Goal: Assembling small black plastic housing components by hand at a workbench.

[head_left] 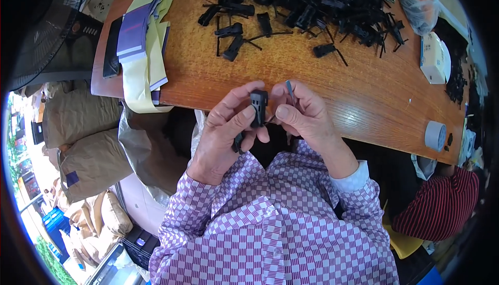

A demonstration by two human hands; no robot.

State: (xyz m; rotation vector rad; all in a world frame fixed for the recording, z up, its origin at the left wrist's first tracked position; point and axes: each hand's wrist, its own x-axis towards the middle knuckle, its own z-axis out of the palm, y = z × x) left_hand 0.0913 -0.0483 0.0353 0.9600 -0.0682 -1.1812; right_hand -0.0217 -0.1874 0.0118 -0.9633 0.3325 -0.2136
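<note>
Over the near edge of the wooden table, my left hand (224, 129) grips a small black plastic part (259, 105) with slots in its upper end, between thumb and fingers. Close beside it on the right, my right hand (312, 121) is closed in a pinch, thumb against fingers. A thin grey-blue strip (290, 91), like a narrow blade, sticks up out of that pinch; its lower end is hidden by the fingers. Beyond both hands lies a heap of similar black plastic parts (306, 17) with thin arms, and one separate black part (325, 50) sits nearer me.
Stacked purple and yellow paper sheets (136, 30) hang over the table's left side, near a fan (49, 25). At right are a plastic bag (417, 7), a small white box (432, 59) and a tape roll (435, 135). A person in a striped top (439, 204) is at lower right.
</note>
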